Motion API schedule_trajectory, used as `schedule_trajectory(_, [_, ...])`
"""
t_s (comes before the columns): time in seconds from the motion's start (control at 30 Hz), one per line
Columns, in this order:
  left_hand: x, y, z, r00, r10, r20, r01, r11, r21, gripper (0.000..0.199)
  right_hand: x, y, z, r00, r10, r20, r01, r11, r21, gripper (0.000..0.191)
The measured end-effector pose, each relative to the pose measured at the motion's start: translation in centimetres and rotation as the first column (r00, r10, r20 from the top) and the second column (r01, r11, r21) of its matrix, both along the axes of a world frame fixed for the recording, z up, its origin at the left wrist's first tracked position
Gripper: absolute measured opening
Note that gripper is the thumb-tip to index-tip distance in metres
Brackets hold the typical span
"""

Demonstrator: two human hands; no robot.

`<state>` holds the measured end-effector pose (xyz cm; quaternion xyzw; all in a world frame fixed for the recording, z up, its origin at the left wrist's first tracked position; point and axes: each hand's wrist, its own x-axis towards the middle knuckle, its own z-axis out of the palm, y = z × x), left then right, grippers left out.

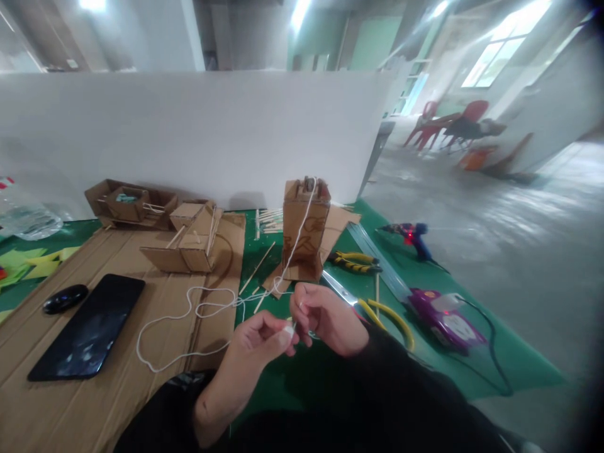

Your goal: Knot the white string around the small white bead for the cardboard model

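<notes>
My left hand (264, 336), thumb against bent fingers, pinches a small white piece (288, 330). Close beside it, my right hand (333, 319) has its fingertips drawn together; what they grip is too small to make out. White string (207, 289) lies in loose loops on the left and runs up to the top of an upright cardboard tower (302, 236) just beyond my hands. Scissors (340, 288) with yellow handles lie right beside my right hand, partly hidden by it. Yellow-and-black pliers (356, 262) rest behind them.
Cardboard models (191, 242) and an open cardboard box (129, 204) stand at the back left. A black tablet (89, 330) and a mouse (65, 299) lie on a cardboard sheet (155, 299). Clear glue sticks (380, 264), a glue gun (416, 240) and a purple power strip (446, 321) are rightward.
</notes>
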<state>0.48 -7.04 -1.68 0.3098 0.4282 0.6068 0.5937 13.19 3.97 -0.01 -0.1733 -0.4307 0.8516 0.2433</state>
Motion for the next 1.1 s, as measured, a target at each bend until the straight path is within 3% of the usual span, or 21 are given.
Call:
schedule_trajectory(0.2, [0.9, 0.5, -0.2, 0.999, 0.026, -0.026, -0.027, 0.999, -0.046, 0.025, -0.3, 0.5, -0.3, 0.998, 0.027, 0.049, -0.028, 1.0, 0.014, 0.018])
schedule_trajectory(0.47, [0.6, 0.3, -0.3, 0.987, -0.045, -0.157, 0.041, 0.999, -0.029, 0.02, -0.9, 0.4, -0.9, 0.987, 0.051, 0.153, -0.058, 0.998, 0.039, 0.014])
schedule_trajectory(0.77, [0.7, 0.3, -0.3, 0.979, -0.107, 0.172, 0.132, 0.982, -0.138, 0.016, -1.1, 0.9, -0.1, 0.954, 0.008, 0.3, -0.063, 0.983, 0.172, 0.013])
schedule_trajectory(1.1, [0.8, 0.3, -0.8, 0.953, -0.056, 0.297, 0.089, 0.991, -0.099, 0.007, -1.9, 0.9, -0.2, 0.915, -0.034, 0.403, -0.123, 0.926, 0.357, 0.018])
